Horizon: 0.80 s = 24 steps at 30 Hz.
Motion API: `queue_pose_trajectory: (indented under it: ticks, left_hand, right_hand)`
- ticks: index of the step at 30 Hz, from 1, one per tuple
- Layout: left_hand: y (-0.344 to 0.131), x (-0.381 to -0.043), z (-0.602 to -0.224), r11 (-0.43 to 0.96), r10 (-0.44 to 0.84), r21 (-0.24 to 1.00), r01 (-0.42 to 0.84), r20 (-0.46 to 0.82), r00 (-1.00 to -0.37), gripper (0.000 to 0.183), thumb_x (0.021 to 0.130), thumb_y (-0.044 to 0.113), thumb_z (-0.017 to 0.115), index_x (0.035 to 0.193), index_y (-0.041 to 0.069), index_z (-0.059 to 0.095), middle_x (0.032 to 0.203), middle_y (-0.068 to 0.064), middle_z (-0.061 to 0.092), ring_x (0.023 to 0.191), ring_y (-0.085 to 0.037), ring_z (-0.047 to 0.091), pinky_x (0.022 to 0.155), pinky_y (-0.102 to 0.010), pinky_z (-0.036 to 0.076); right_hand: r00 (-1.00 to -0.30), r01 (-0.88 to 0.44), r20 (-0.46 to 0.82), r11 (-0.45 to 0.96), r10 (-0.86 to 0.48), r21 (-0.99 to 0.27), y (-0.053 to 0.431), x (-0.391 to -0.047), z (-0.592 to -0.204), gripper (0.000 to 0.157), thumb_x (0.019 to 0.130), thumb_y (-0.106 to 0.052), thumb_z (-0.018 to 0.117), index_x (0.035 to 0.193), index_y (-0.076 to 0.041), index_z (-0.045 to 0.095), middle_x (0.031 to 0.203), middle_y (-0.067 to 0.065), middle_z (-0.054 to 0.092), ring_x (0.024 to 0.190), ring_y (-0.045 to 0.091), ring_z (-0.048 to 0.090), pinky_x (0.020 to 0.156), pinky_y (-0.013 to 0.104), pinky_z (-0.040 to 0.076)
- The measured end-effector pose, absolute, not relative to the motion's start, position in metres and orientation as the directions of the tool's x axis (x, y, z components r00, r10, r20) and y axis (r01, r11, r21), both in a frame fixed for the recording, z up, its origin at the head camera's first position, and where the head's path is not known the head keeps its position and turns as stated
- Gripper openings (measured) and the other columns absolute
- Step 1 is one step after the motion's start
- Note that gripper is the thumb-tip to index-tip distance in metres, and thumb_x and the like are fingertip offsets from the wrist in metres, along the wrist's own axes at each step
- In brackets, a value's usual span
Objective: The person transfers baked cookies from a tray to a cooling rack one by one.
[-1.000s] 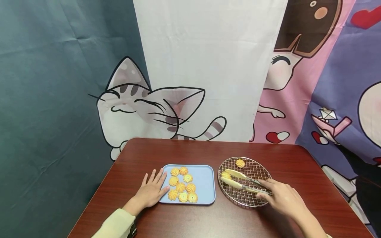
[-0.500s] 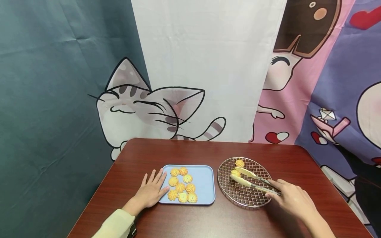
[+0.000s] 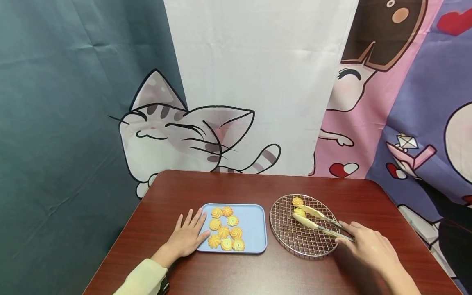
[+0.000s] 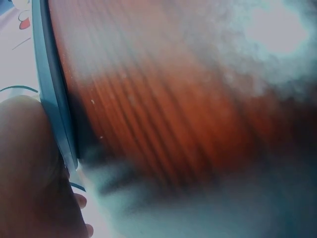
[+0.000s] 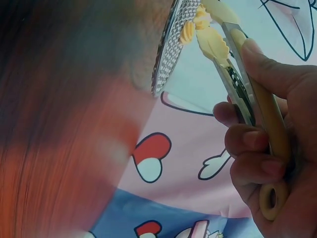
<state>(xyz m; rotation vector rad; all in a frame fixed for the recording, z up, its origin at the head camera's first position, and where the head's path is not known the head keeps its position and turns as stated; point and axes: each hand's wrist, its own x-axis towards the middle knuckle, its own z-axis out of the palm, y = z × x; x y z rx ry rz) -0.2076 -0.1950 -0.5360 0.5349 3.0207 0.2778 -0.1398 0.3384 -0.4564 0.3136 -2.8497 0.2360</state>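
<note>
My right hand (image 3: pixel 370 245) grips a pair of tongs (image 3: pixel 306 221) with pale yellow tips and metal arms. Between the tips is a yellow piped cookie (image 3: pixel 300 212), over the round wire cooling rack (image 3: pixel 295 242). Just behind it on the rack lies another swirled cookie (image 3: pixel 297 201). In the right wrist view, fingers and thumb wrap the tongs' yellow handle (image 5: pixel 265 106). With fingers spread, my left hand (image 3: pixel 183 238) rests at the left edge of a light blue tray (image 3: pixel 254 229). Several butter cookies (image 3: pixel 223 232) sit on the tray's left and middle part.
Tray and rack stand side by side on a reddish-brown wooden table (image 3: pixel 236 272). Behind its far edge hangs a cloth backdrop (image 3: pixel 265 73) with a cartoon cat. In the left wrist view, the tray's edge (image 4: pixel 52 89) runs beside the thumb.
My right hand has moved the tongs and the cookie at their tips rightward and away across the rack, close to the other cookie. My left hand and the tray have stayed put.
</note>
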Motion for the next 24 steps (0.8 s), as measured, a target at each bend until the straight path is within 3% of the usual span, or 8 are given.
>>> queue_pose_trajectory:
  ticks: [13, 24]
  left_hand:
    - [-0.197, -0.208, -0.540, 0.912, 0.357, 0.214, 0.350, 0.008, -0.934, 0.073, 0.105, 0.056, 0.039, 0.160, 0.009, 0.030, 0.168, -0.013, 0.022, 0.153, -0.044, 0.015, 0.119, -0.066, 0.006]
    - [-0.198, -0.209, -0.541, 0.920, 0.346, 0.198, 0.339, -0.002, -0.938, 0.071, 0.105, 0.055, 0.040, 0.160, 0.012, 0.030, 0.168, -0.010, 0.020, 0.154, -0.042, 0.014, 0.119, -0.065, 0.006]
  right_hand:
    - [-0.962, -0.169, 0.240, 0.975, -0.132, -0.144, 0.354, -0.141, -0.456, 0.051, 0.084, -0.037, 0.081, 0.126, -0.010, 0.070, 0.095, 0.004, 0.066, 0.067, 0.032, 0.063, 0.051, 0.051, 0.045]
    - [-0.964, -0.141, 0.247, 0.978, -0.101, -0.153, 0.363, -0.146, -0.456, 0.049, 0.083, -0.037, 0.082, 0.123, -0.011, 0.071, 0.090, 0.002, 0.065, 0.067, 0.035, 0.064, 0.050, 0.050, 0.045]
